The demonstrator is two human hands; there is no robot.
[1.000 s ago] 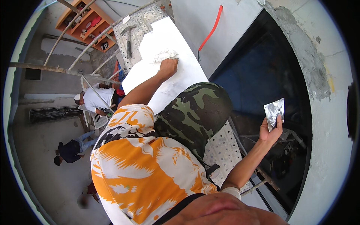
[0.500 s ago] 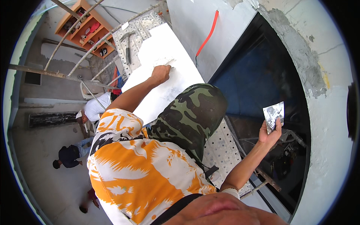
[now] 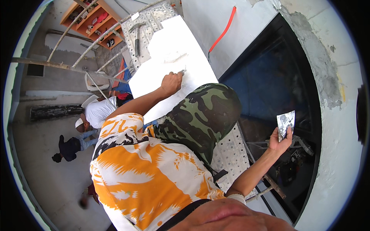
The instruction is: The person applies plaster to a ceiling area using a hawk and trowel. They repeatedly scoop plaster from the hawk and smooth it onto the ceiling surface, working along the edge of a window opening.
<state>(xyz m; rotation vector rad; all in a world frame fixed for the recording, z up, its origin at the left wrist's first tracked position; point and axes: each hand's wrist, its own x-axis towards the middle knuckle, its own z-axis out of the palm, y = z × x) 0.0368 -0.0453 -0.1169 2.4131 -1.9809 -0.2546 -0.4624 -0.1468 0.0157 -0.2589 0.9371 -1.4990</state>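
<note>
My left hand (image 3: 171,83) is closed, fingertips down on a large white board (image 3: 154,82) that lies across the platform in front of me. A small greyish edge shows at the fingertips; what it belongs to is too small to tell. Beside the hand, faint greyish smears and a rough white patch of paste (image 3: 175,57) mark the board. Off to the right, my right hand (image 3: 280,141) grips a small thin metal plate (image 3: 285,122) upright, its shiny face blotched with grey and white residue. My camouflage-clad knee (image 3: 210,109) stands between the two hands.
A hammer (image 3: 137,38) lies on the perforated metal platform (image 3: 231,154) beyond the board. Scaffold pipes (image 3: 50,61) run along the left, with co-workers (image 3: 98,111) far below. A red conduit (image 3: 223,30) sticks out of the wall near a dark opening (image 3: 269,77).
My left hand has moved nearer to me across the board, away from the rough patch. The right hand still holds the metal plate. The view has shifted slightly, and co-workers below have moved.
</note>
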